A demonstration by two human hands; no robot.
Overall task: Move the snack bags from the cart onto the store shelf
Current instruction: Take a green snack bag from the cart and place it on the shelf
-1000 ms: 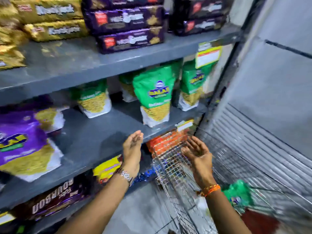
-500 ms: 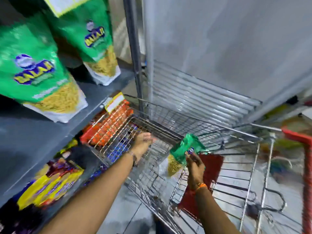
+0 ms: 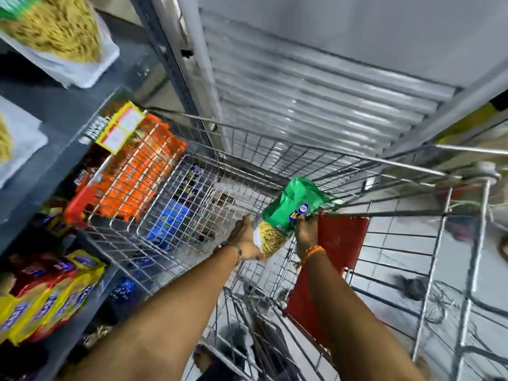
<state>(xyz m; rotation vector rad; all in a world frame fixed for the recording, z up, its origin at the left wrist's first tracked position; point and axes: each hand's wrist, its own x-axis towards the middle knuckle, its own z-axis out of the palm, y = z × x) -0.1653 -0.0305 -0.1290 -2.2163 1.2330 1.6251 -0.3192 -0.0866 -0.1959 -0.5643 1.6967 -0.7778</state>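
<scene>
Grey shelving (image 3: 55,127) runs down the left and a ribbed metal shutter (image 3: 316,86) stands behind the wire cart (image 3: 275,152), which sits close against the shelf edge.

Both hands meet on one green snack bag (image 3: 288,213) held up inside the cart, near its red flap (image 3: 341,237). The right hand (image 3: 305,235) has its grip closed on the bag's right edge, fingers wrapped over the printed part, so most of the lettering is covered and only a few letters show. The left hand (image 3: 246,239) lies against the bag's lower left side, by the clear window of yellow sticks; I cannot tell whether its fingers are curled round the bag or only pressed flat to it, since the bag hides them. The bag tilts, green top up and away, bottom toward the wrists.

Both forearms reach forward and down from the lower edge of view, the left with a metal bracelet (image 3: 237,250), the right with an orange thread (image 3: 313,251) at the wrist.

Farther out, things blur. Orange packets (image 3: 143,171) and blue ones (image 3: 167,221) show through the cart mesh on the lower shelf, labels unreadable. Yellow and red packs (image 3: 49,295) at lower left are smeared. Two bags of yellow sticks (image 3: 55,31) on the upper shelf are cut off by the frame. A yellow price tag (image 3: 119,127) hangs on the shelf edge, its print illegible. The cart's floor is hard to make out.
</scene>
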